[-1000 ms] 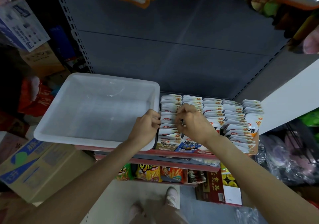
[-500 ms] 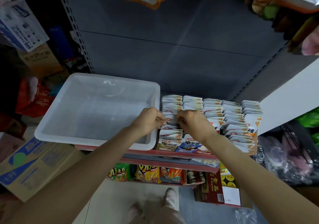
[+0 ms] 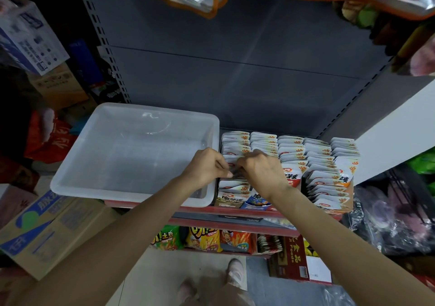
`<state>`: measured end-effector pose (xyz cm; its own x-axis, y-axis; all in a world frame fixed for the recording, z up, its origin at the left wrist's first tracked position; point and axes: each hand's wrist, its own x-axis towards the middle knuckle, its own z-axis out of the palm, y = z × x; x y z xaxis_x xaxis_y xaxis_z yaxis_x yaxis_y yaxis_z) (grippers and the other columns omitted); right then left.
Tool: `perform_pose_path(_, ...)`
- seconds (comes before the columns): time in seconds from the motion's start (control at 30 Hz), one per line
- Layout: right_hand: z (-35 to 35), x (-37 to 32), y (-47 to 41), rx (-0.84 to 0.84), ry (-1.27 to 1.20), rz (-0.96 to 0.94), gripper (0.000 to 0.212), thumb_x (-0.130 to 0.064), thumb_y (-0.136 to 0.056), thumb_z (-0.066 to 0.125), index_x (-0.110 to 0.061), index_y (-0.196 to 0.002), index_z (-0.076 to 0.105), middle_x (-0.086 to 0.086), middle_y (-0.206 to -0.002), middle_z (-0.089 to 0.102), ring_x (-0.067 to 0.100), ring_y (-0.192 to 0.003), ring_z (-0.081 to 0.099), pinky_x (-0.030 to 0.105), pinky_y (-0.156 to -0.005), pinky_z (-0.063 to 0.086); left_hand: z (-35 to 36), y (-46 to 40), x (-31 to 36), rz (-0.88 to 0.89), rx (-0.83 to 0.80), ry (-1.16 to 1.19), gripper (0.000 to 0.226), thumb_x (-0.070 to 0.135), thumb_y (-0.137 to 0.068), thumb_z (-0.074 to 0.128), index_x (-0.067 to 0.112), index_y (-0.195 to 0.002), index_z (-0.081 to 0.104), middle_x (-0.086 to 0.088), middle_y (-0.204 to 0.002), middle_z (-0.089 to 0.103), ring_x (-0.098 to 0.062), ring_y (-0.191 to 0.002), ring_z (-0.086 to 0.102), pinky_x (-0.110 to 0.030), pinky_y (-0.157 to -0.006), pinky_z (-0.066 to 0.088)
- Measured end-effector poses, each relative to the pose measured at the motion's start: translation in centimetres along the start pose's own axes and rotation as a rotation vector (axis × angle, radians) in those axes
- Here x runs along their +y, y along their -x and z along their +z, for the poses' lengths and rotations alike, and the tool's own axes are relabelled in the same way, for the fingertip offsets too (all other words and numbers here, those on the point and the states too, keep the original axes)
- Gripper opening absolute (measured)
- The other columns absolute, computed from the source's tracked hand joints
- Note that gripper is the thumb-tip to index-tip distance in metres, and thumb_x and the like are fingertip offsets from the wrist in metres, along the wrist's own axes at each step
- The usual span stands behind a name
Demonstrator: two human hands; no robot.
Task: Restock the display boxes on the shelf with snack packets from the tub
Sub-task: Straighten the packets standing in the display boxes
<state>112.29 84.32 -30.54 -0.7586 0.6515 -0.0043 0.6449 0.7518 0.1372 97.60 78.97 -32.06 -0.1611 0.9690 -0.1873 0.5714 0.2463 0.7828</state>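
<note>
The tub [image 3: 131, 155] looks empty and the display boxes [image 3: 286, 164] are full; my left hand [image 3: 207, 169] and right hand [image 3: 261, 171] pinch packets [image 3: 235, 159] in the leftmost row, straightening them, I think.

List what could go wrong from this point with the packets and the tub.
1. Both hands, left hand and right hand, work the leftmost packet row; it is tightly packed, so forcing packets in may crumple them or push front ones over the display box front.
2. The white tub overhangs the red shelf edge; a forearm nudge might tip it off.
</note>
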Motion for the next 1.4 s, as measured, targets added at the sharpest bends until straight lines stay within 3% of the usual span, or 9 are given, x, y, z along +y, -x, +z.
perform_pose_path(0.07,-0.1,0.3,0.2,0.093,-0.040,0.005,0.028,-0.013,-0.056,0.087,-0.023,-0.076,0.071,-0.002,-0.064,0.062,0.021,-0.064,0.063,0.020,-0.038,0.036,-0.1,0.1,0.0,0.001,0.048,0.029,0.022,0.013,-0.072,0.080,0.005,-0.091,0.071,-0.007,-0.088,0.070,-0.013,-0.078,0.065,-0.016,-0.070,0.049)
perform_pose_path(0.13,0.2,0.6,0.3,0.115,-0.066,0.006,0.028,-0.010,-0.056,0.087,-0.023,-0.075,0.071,-0.002,-0.063,0.062,0.022,-0.064,0.062,0.022,-0.036,0.038,0.1,0.1,-0.2,-0.003,0.048,0.026,0.028,0.014,-0.073,0.080,0.005,-0.096,0.068,-0.009,-0.093,0.069,-0.013,-0.080,0.063,-0.018,-0.073,0.050)
perform_pose_path(0.33,0.9,0.5,0.3,0.051,-0.151,0.085,0.027,-0.002,-0.074,0.073,-0.018,-0.096,0.072,0.003,-0.108,0.059,0.023,-0.097,0.060,0.032,-0.060,0.054,1.0,0.1,-1.1,-0.128,0.113,0.081,0.065,0.025,-0.074,0.079,0.006,-0.128,0.049,-0.008,-0.125,0.056,-0.017,-0.107,0.057,-0.021,-0.084,0.044)
perform_pose_path(0.5,0.9,0.7,0.1,-0.007,-0.223,0.019,0.026,-0.007,-0.092,0.053,-0.019,-0.112,0.064,-0.001,-0.130,0.053,0.021,-0.105,0.060,0.024,-0.069,0.042,1.0,0.6,-1.9,-0.092,0.058,0.138,0.049,0.016,-0.088,0.063,0.011,-0.135,0.049,-0.005,-0.135,0.055,-0.016,-0.120,0.054,-0.028,-0.102,0.041)
perform_pose_path(0.7,0.5,1.4,0.2,-0.049,-0.358,-0.018,0.017,-0.016,-0.095,0.050,-0.013,-0.104,0.064,0.005,-0.113,0.060,0.024,-0.096,0.060,0.032,-0.079,0.050,0.9,1.4,-1.9,0.023,0.103,0.059,0.024,0.012,-0.091,0.058,0.012,-0.115,0.061,0.000,-0.117,0.064,-0.011,-0.109,0.059,-0.018,-0.091,0.042)
perform_pose_path(0.9,0.4,1.8,-0.4,-0.021,-0.451,0.041,0.016,-0.014,-0.096,0.046,-0.012,-0.106,0.058,0.010,-0.089,0.067,0.030,-0.077,0.064,0.039,-0.067,0.053,0.9,2.1,-1.9,0.177,0.083,-0.090,0.030,0.010,-0.092,0.053,0.014,-0.121,0.059,0.004,-0.121,0.061,-0.001,-0.092,0.058,-0.001,-0.077,0.035)
perform_pose_path(1.13,1.0,1.2,-2.7,-0.008,-0.071,0.036,0.024,-0.010,-0.086,0.060,-0.021,-0.107,0.064,0.004,-0.099,0.067,0.026,-0.093,0.064,0.032,-0.071,0.051,-0.2,2.4,-2.4,0.216,-0.013,-0.139,0.030,0.009,-0.092,0.054,0.017,-0.118,0.066,0.001,-0.117,0.066,-0.007,-0.105,0.057,-0.007,-0.086,0.038)
perform_pose_path(1.3,0.4,0.1,-3.1,-0.034,0.054,0.046,0.012,-0.012,-0.072,0.075,-0.020,-0.080,0.070,-0.001,-0.078,0.067,0.020,-0.079,0.064,0.026,-0.065,0.047,-0.5,2.3,-2.7,0.229,-0.051,-0.185,0.029,0.016,-0.093,0.055,0.022,-0.120,0.065,0.004,-0.121,0.064,-0.008,-0.113,0.055,-0.015,-0.095,0.037)
perform_pose_path(1.4,0.4,0.1,-2.9,0.009,0.072,0.009,0.029,-0.017,-0.044,0.091,-0.024,-0.057,0.066,-0.006,-0.057,0.060,0.016,-0.064,0.061,0.020,-0.050,0.043,-0.4,2.5,-2.7,0.235,-0.039,-0.186,0.028,0.022,-0.093,0.056,0.020,-0.120,0.064,0.005,-0.121,0.064,-0.008,-0.112,0.056,-0.023,-0.098,0.042)
